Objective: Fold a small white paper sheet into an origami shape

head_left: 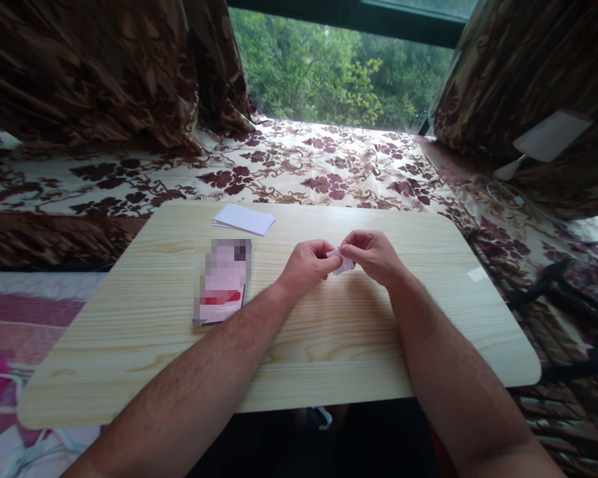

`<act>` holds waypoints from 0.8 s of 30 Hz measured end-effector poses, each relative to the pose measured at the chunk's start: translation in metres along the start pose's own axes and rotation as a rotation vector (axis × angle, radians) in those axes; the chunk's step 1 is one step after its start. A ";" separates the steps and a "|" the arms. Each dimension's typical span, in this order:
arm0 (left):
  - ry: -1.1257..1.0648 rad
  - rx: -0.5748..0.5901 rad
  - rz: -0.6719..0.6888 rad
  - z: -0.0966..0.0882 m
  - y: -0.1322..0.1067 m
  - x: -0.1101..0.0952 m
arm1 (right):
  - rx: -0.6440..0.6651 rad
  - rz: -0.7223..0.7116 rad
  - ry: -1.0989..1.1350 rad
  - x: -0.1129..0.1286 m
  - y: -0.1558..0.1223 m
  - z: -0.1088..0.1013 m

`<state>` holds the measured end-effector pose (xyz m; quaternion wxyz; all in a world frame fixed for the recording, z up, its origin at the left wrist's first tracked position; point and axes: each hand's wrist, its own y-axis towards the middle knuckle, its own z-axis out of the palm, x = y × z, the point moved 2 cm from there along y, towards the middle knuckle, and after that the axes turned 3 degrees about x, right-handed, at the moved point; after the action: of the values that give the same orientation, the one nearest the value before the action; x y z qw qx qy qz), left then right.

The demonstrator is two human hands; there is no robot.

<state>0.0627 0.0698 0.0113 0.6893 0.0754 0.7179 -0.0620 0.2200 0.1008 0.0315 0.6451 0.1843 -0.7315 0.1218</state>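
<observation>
Above the middle of the wooden table [329,372], both my hands meet around a small piece of white folded paper [346,263]. My left hand [309,265] pinches its left side between thumb and fingers. From the right, my right hand [371,252] has thumb and fingertips closed on the paper's upper edge. My fingers cover part of the paper, so its full shape is hidden. To the left of my left hand lies a book or magazine [224,272] with a pinkish cover, blurred by pixels. Behind it rests a small stack of white paper sheets [244,219].
A small white scrap [477,274] lies near the table's right edge. Beyond the table stretches a ledge with flowered cloth [323,166], under a window between curtains. A white lamp [551,136] with a cable stands at the right. Dark chair-like parts [573,292] sit beside the table.
</observation>
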 end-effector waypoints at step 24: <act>-0.033 -0.058 -0.023 0.002 0.000 -0.001 | 0.028 -0.047 -0.141 -0.002 0.001 0.002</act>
<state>0.0643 0.0690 0.0120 0.7020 0.0460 0.7089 -0.0504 0.2180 0.1016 0.0291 0.5919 0.2188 -0.7688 0.1034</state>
